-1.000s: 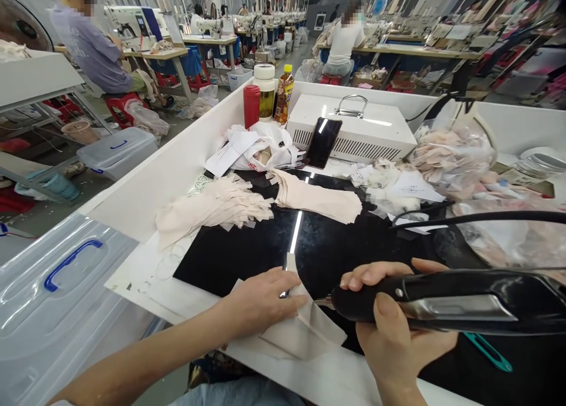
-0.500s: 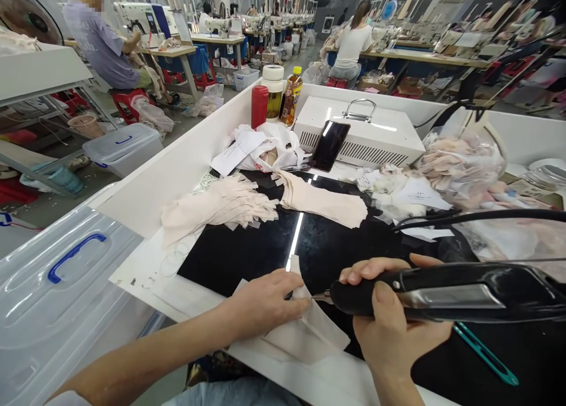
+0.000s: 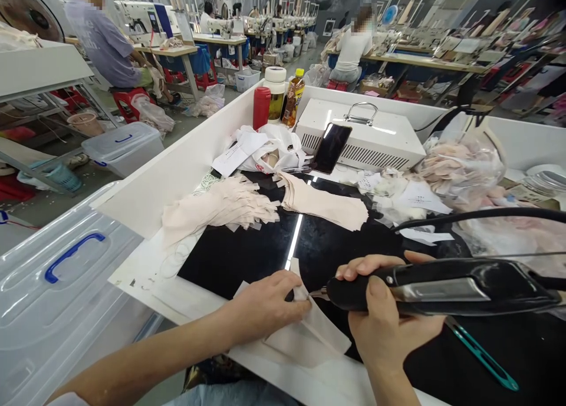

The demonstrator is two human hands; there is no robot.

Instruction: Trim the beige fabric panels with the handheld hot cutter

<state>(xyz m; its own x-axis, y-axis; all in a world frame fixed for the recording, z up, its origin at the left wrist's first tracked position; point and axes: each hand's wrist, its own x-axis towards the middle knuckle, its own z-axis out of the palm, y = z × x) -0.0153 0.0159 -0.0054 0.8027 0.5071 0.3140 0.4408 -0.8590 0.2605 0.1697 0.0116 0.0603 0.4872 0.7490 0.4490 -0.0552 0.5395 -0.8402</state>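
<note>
My left hand (image 3: 265, 303) presses down on a pale beige fabric piece (image 3: 309, 335) at the near edge of the glossy black work surface (image 3: 247, 253), its fingers pinching the fabric's upper tip. My right hand (image 3: 389, 329) is wrapped round a long black hand-held tool (image 3: 442, 288), whose metal tip touches the fabric right beside my left fingers. A black cable (image 3: 481, 216) arcs above the tool.
Two piles of beige pieces (image 3: 221, 208) (image 3: 327, 203) lie further back, with a phone (image 3: 331, 148) leaning on a white box (image 3: 367, 135), bottles (image 3: 276, 93) and a bag of pieces (image 3: 460, 164). A teal tool (image 3: 481, 354) lies right. Clear bin (image 3: 57, 288) left. People sew behind.
My left fingers have slid a little up to the fabric's tip, and the tool's point has moved slightly left and closer to them. The view has shifted slightly.
</note>
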